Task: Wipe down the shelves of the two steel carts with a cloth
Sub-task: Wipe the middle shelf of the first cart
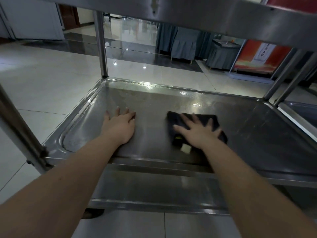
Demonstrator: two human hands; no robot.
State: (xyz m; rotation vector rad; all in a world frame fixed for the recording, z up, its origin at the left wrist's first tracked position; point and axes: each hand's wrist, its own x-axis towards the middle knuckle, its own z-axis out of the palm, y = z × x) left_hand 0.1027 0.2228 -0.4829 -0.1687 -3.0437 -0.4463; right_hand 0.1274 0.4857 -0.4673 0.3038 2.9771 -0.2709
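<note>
Middle shelf [154, 103] of the steel cart [101, 45]: a shallow tray with a raised rim all round and rounded corners.
- Open steel on every side of the fingers: ahead to the far rim, a wide strip left of the left hand [120, 126], and a wider one right of the right hand [199, 133].
- Headroom is capped by the upper shelf [205, 16]. Corner posts stand beyond the fingers far left and far right, and one more stands near left.
- Lower shelf [154, 188] sits beneath the forearms.
- The edge of a second cart [301, 114] sits just beyond the right-hand posts.

Surface: dull steel, streaky, with wet-looking glare along the far rim. The room has glossy pale floor tiles [42, 83] and grey draped tables [183, 43] well beyond the fingers.

Cloth [172, 120]:
- Dark, folded and flat on the shelf under the right hand, right of centre.
- Its long axis runs roughly across the shelf, skewed from far-left to near-right.
- A pale tag [186, 148] sticks out at the near edge, on the wrist side.

Left fingers: straight, slightly spread, palm down on bare steel, holding nothing. Right fingers: splayed wide, pressed flat on the cloth, not curled round it. The right hand is slightly blurred.
</note>
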